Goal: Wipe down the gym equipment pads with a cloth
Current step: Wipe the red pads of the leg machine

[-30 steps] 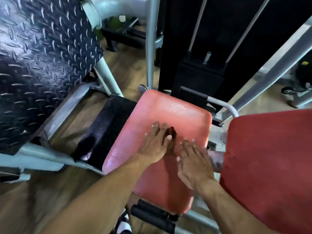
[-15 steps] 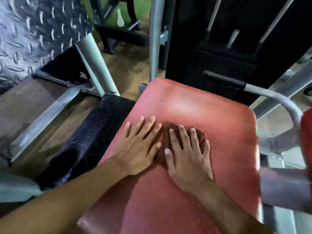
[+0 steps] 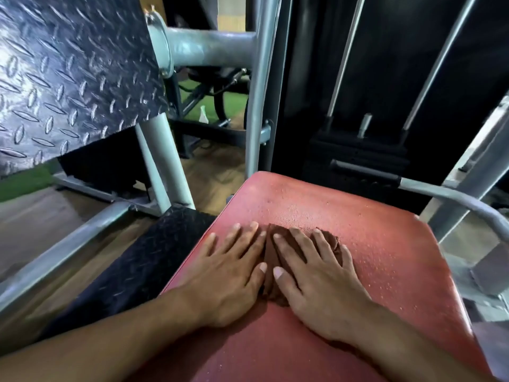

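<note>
A red padded seat [image 3: 371, 244] fills the lower right of the head view, its far part speckled with small droplets. A dark brown cloth [image 3: 272, 260] lies bunched on the pad's middle. My left hand [image 3: 228, 274] lies flat with straight fingers on the pad, touching the cloth's left edge. My right hand [image 3: 316, 277] presses flat on top of the cloth, fingers spread, covering most of it. Only the cloth's middle strip and a bit near my right fingertips [image 3: 330, 241] show.
A black checker-plate footplate [image 3: 68, 78] stands at the upper left on grey steel tubes [image 3: 209, 48]. A black textured step [image 3: 143, 263] lies left of the pad. A grey curved handle [image 3: 454, 197] runs right of the seat. The black weight stack [image 3: 363, 150] stands behind.
Both hands and the cloth have slid forward along the pad. The camera has come closer and tilted up, so the pad fills more of the view.
</note>
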The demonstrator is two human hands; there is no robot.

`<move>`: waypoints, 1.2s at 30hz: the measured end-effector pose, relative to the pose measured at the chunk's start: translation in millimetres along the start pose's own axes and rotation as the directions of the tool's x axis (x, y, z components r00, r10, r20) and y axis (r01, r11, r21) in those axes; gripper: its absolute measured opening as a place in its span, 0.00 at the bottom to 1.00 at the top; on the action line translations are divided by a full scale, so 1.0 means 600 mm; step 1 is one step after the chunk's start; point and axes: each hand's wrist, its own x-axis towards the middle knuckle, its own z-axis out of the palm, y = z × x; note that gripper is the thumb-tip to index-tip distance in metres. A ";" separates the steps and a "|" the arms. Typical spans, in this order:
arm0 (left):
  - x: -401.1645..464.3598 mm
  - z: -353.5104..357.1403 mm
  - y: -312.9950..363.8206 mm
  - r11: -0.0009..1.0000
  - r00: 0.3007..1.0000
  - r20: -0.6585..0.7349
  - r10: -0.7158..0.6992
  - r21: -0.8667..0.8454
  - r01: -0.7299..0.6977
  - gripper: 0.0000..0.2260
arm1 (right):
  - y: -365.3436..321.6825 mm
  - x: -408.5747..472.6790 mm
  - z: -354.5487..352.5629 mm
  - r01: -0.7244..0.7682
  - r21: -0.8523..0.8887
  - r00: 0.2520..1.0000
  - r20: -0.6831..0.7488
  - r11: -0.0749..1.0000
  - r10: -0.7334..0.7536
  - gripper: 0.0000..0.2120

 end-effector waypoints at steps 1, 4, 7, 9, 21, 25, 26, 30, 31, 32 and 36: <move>0.001 -0.001 0.000 1.000 1.000 0.009 0.003 -0.002 -0.003 0.26 | 0.001 0.000 -0.001 0.001 0.000 1.000 0.003 1.000 -0.001 0.34; 0.006 -0.007 -0.005 1.000 1.000 0.010 0.017 0.007 -0.017 0.27 | 0.000 -0.001 -0.005 0.001 0.005 1.000 0.015 1.000 -0.001 0.31; 0.019 -0.010 -0.022 0.999 1.000 -0.018 0.024 0.042 -0.024 0.28 | 0.003 0.000 -0.004 0.013 0.022 1.000 -0.003 1.000 -0.013 0.28; 0.028 -0.013 -0.030 1.000 1.000 0.005 0.006 0.028 -0.006 0.28 | 0.007 0.003 -0.002 0.029 0.024 0.999 -0.016 0.999 -0.028 0.27; 0.084 -0.011 -0.031 0.995 0.998 -0.029 0.048 0.087 -0.045 0.27 | 0.042 0.077 -0.014 -0.027 0.015 1.000 -0.011 1.000 0.027 0.29; 0.086 -0.011 -0.033 0.997 0.999 -0.013 0.046 0.068 -0.045 0.27 | 0.057 0.108 -0.027 -0.040 0.028 0.999 0.009 0.999 0.040 0.34; 0.087 -0.011 -0.033 0.997 0.999 -0.014 0.046 0.065 -0.045 0.27 | 0.053 0.118 -0.025 -0.044 0.028 0.999 -0.002 0.999 0.044 0.33; 0.088 -0.008 -0.033 0.998 0.999 -0.018 0.051 0.046 -0.050 0.28 | 0.057 0.131 -0.015 0.008 0.009 0.999 -0.043 1.000 -0.008 0.29; 0.088 -0.008 -0.035 0.998 0.999 -0.021 0.050 0.042 -0.049 0.28 | 0.063 0.140 -0.017 -0.004 0.009 0.999 -0.051 1.000 0.005 0.29; 0.089 -0.009 -0.037 0.998 0.999 -0.021 0.049 0.036 -0.049 0.28 | 0.068 0.152 -0.019 -0.038 0.013 0.997 -0.069 0.999 0.039 0.29; 0.090 -0.005 -0.038 0.998 0.998 -0.020 0.052 0.018 -0.052 0.29 | 0.054 0.188 -0.019 -0.109 0.057 0.988 -0.107 0.992 0.115 0.27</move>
